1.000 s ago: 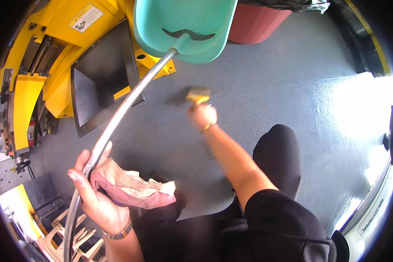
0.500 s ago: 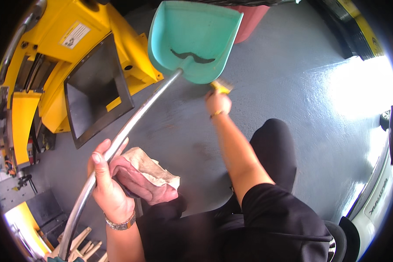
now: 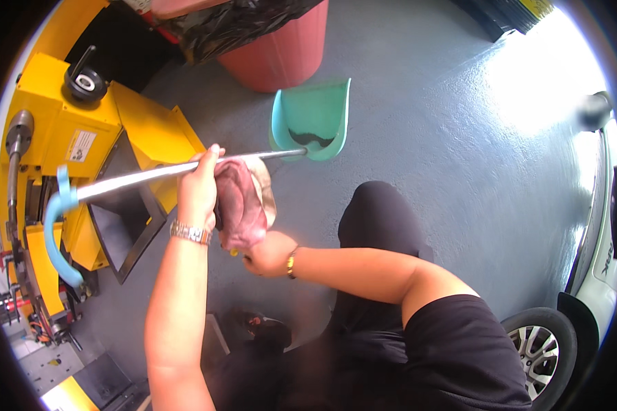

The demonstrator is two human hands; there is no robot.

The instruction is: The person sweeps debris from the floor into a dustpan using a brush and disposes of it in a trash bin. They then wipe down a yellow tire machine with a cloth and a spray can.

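Observation:
My left hand is closed around the metal pole of a long-handled dustpan. The turquoise pan is on the grey floor with dark debris at its back, and a light-blue hooked grip ends the pole. A pink and beige cloth hangs beside the left hand, seemingly tucked in that same grip. Just under the cloth, my right hand is closed. A bit of yellow shows at its fingers, from the small yellow brush; the rest of it is hidden.
A red bin with a black liner stands beyond the dustpan. Yellow machinery with a black-framed opening fills the left side. At right are a white vehicle's side and wheel. My knee juts forward below the dustpan.
My right hand has drawn back from beside the pan to the cloth, bringing the yellow brush. The pole has swung to nearly level, and the pan appears lower and farther off.

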